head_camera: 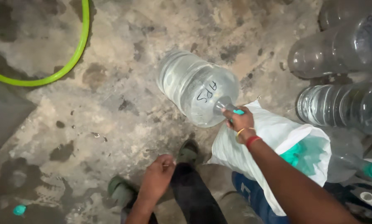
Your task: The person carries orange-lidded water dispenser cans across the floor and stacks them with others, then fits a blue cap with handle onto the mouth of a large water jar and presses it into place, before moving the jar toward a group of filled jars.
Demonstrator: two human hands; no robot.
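green hose [70, 62]: loop cut off at top and left edges | clear jugs [343, 49]: cropped by right edge | white sack [273, 132]: lower part hidden behind arm | right hand [239, 122]: covers jug neck [224, 104]

Hands at a big clear water bottle on a stained concrete floor

Right hand [240, 122] grips the teal-capped neck of the tilted bottle [196, 87] — left hand [157, 177] hangs curled above a green shoe [120, 191].
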